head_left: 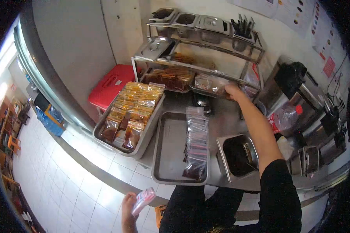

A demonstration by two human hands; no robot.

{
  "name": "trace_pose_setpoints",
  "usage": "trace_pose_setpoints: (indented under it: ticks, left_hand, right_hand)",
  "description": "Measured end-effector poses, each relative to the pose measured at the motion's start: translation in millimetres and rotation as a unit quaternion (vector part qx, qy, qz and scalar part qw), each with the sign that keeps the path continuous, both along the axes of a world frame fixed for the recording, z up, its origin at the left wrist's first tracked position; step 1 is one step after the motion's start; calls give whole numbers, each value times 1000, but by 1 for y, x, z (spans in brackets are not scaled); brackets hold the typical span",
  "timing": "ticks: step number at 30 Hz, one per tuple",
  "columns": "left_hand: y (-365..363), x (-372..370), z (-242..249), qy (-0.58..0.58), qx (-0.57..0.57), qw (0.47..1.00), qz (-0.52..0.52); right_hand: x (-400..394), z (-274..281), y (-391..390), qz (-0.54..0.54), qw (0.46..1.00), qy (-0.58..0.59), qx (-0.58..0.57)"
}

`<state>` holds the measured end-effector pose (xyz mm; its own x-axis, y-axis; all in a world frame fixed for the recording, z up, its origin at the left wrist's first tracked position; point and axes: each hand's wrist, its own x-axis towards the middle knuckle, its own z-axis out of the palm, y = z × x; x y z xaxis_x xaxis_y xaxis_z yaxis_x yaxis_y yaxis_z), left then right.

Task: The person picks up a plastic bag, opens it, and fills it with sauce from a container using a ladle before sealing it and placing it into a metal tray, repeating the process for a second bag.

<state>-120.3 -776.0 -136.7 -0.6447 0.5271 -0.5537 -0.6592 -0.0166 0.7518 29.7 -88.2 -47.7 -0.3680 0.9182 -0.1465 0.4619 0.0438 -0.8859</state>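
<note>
Low at the front left, my left hand point(129, 207) is closed around a small bundle of clear plastic zip bags point(144, 200) with reddish edges. My right hand point(232, 91) reaches to the back, at the right end of a metal tray point(208, 93) holding clear bags point(210, 83) with pale contents. Its fingers look curled; what they grip is hidden. Nearer me, a shallow metal tray point(169, 147) carries a long row of zip bags with dark contents point(196, 143) along its right side. Left of it stands a deep tray point(144, 149) full of sauce-filled bags point(136, 105).
A metal rack point(217, 72) with lidded pans stands behind. A deep pan of dark liquid point(239, 155) is at the right, near a plastic bottle with a red cap point(286, 118) and steel dispensers point(311, 97). A red box point(114, 83) sits left of the rack.
</note>
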Motion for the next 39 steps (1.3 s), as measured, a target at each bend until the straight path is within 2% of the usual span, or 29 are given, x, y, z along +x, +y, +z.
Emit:
trace_pose_setpoints:
  ticks: [3, 6, 8, 10, 12, 13, 15, 16, 19, 22, 24, 25, 28, 30, 31, 32, 35, 37, 39]
  left_hand:
    - [-5, 0, -16, -27, 19, 999, -7]
    - [8, 1, -7, -16, -15, 1000, 2]
    - [13, -5, -14, -6, -18, 1000, -14]
    - [23, -11, -14, 8, -19, 999, -30]
    - [24, -12, -14, 27, -22, 999, -40]
    - [21, -16, -24, 36, 0, 999, -36]
    - [13, -21, -37, 78, -20, 996, -32]
    - [5, -22, -45, 93, -25, 995, -37]
    - [-32, -38, -77, 275, -130, 930, -206]
    - [-26, -42, -78, 134, -132, 973, -131]
    - [-22, -35, -74, 123, -104, 982, -101]
    - [-20, -34, -73, 117, -89, 985, -87]
    - [-16, -35, -76, 208, -113, 959, -156]
    - [-14, -38, -90, 111, -110, 980, -125]
    - [-9, -38, -88, 64, -106, 986, -108]
    - [-4, -36, -86, 67, -87, 990, -91]
    - [4, -25, -60, 71, -60, 994, -59]
    - [6, -28, -70, 76, -52, 994, -57]
    - [10, -29, -68, 82, -48, 994, -59]
  right_hand:
    - [-6, -45, 41, -17, 969, -96, 226]
    - [-4, 11, -19, 53, 904, -248, 344]
    - [-10, -11, 13, 34, 914, -266, 305]
    - [-20, -14, 27, 29, 888, -360, 284]
    - [-23, -18, 21, -16, 927, -292, 234]
    - [-25, -18, 18, -43, 919, -300, 253]
    - [-31, -48, 62, -49, 938, -258, 226]
    - [-33, -42, 58, -53, 938, -256, 227]
    - [-31, -38, 58, -40, 921, -297, 251]
    - [-30, -35, 63, 1, 883, -345, 318]
    - [-20, -17, 52, -11, 885, -293, 362]
    - [-23, -79, 126, -48, 815, -334, 470]
    - [-20, -38, 82, -11, 872, -325, 367]
    - [-27, -59, 71, -84, 860, -294, 409]
    - [-30, -57, 68, -81, 862, -296, 403]
    - [-33, -54, 66, -77, 865, -298, 396]
    - [-23, -19, 24, 17, 916, -309, 255]
    - [-17, 16, -8, 12, 960, -239, 147]
    - [-22, 19, -22, -54, 973, -154, 164]
